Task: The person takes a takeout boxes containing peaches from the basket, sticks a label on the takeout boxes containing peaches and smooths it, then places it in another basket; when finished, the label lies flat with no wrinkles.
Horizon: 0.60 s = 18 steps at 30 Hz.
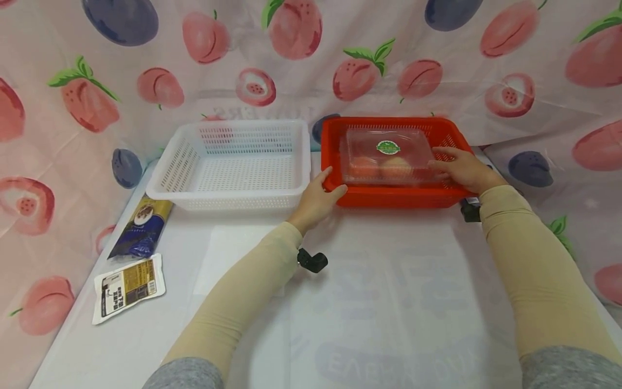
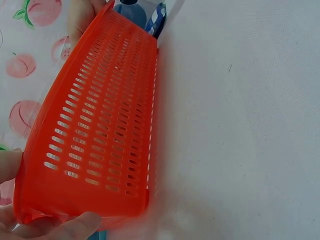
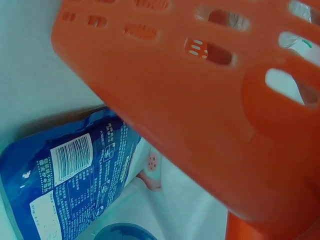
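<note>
A red plastic basket (image 1: 398, 197) stands at the back right, and my left hand (image 1: 317, 201) grips the rim at its front-left corner. In the left wrist view, the left fingers (image 2: 80, 226) lie against the basket's end wall below the rim. A clear lidded container (image 1: 418, 141) with a green label lies in the basket, with round orange and yellowish items visible through it. My right hand (image 1: 461, 168) reaches over the basket's right side, its extended fingers at the container's right end. The right wrist view shows mostly the basket's outer wall (image 3: 160, 100).
An empty white basket (image 1: 233, 202) stands left of the red one. On the table's left lie a blue and gold packet (image 1: 141, 227) and a white pouch (image 1: 130, 286). Beyond the red basket's right end are a blue pouch (image 3: 75, 175) and a blue bottle (image 2: 132, 14).
</note>
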Tool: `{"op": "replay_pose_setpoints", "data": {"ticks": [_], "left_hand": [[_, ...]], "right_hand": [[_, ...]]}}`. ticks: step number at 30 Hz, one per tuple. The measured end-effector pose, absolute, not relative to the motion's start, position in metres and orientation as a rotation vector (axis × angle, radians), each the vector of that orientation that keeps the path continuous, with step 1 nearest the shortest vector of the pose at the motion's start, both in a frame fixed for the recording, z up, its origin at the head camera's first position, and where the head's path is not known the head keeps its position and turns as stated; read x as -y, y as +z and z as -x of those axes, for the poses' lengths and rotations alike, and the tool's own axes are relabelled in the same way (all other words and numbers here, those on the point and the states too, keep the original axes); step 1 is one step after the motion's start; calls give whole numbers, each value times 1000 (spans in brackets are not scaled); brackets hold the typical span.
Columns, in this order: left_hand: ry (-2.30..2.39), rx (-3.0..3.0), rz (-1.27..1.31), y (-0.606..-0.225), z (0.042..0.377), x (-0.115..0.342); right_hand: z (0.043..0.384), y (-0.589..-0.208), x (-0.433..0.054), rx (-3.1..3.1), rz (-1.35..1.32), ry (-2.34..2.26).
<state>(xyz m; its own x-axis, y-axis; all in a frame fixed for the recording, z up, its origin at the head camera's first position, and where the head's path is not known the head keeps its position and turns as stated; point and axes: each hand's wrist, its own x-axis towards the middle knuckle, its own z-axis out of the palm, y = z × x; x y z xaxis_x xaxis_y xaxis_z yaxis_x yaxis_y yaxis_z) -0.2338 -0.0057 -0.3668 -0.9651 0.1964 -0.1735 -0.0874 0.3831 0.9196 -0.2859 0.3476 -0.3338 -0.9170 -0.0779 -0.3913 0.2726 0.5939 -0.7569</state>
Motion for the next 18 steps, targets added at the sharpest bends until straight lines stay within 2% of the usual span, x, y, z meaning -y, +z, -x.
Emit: {"op": "replay_pose_setpoints", "data": {"ticks": [18], "left_hand": [[1556,-2396,-143,-357,231,8]], "right_hand": [[281,-318,-352,-2636,-98,-1003]]}}
